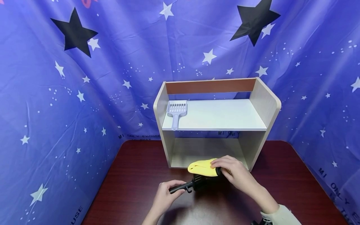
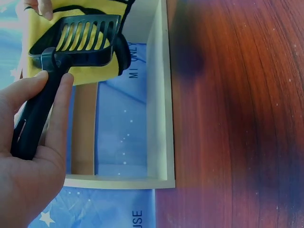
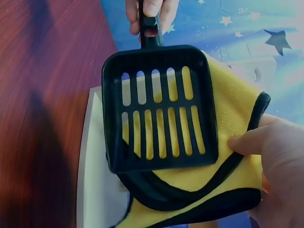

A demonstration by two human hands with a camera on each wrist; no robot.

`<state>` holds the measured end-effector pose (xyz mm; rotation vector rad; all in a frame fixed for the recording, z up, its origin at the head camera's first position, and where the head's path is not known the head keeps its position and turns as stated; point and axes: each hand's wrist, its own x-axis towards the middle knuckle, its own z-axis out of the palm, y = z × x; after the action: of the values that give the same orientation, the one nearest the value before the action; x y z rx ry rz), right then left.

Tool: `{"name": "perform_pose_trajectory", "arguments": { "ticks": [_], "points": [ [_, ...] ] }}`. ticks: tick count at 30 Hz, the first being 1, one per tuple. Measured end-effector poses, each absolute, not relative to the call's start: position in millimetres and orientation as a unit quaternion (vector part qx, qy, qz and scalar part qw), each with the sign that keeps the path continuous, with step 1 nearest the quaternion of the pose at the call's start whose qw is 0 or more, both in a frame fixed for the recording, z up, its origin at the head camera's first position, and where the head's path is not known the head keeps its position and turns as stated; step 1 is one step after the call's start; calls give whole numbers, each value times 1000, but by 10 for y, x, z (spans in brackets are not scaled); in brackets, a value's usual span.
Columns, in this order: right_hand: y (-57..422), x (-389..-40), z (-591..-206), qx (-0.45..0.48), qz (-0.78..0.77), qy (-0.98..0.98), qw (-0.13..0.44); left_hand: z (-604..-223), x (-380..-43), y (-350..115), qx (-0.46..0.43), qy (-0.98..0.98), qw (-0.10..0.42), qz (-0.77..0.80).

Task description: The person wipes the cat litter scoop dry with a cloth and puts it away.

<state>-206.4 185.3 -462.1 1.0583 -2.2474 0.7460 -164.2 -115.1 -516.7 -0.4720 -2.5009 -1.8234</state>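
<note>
A black slotted litter scoop [image 1: 180,187] is held over the table by its handle. My left hand [image 1: 166,194] grips that handle, thumb on one side and fingers on the other, as the left wrist view shows. A yellow cloth [image 1: 201,167] with black edging lies against the scoop's slotted pan [image 3: 159,105]; yellow shows through most of the slots. My right hand [image 1: 235,172] holds the cloth at its right side, its thumb [image 3: 247,141] pressed on the cloth near the black edging. The fingers behind the cloth are mostly hidden.
A two-level wooden shelf [image 1: 222,116] stands at the back of the dark red table [image 1: 135,175]. On its upper board, at the left, lies a pale lavender litter scoop [image 1: 175,120]. A blue star-patterned curtain [image 1: 112,78] surrounds the table behind and at both sides.
</note>
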Motion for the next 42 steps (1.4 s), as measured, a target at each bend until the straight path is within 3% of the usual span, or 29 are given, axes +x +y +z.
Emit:
{"name": "perform_pose_trajectory", "arguments": {
  "ticks": [12, 21, 29, 36, 42],
  "points": [
    [1989, -2105, -4823, 329, 431, -798, 263, -5168, -1642, -1175, -134, -803, 19, -581],
    [2078, -2055, -4909, 269, 440, -825, 230, -5190, -1645, -1197, -139, -805, 19, -577],
    [2076, -2072, -4760, 242, 455, -828, 219, -5205, -1663, -1167, -158, -801, 5, -577],
    [1974, -2119, -4635, 258, 422, -827, 267, -5222, -1685, -1125, -147, -796, -8, -587],
    [1855, -2125, -4614, 326, 321, -831, 317, -5230, -1708, -1087, -149, -796, -4, -587]
  ]
}}
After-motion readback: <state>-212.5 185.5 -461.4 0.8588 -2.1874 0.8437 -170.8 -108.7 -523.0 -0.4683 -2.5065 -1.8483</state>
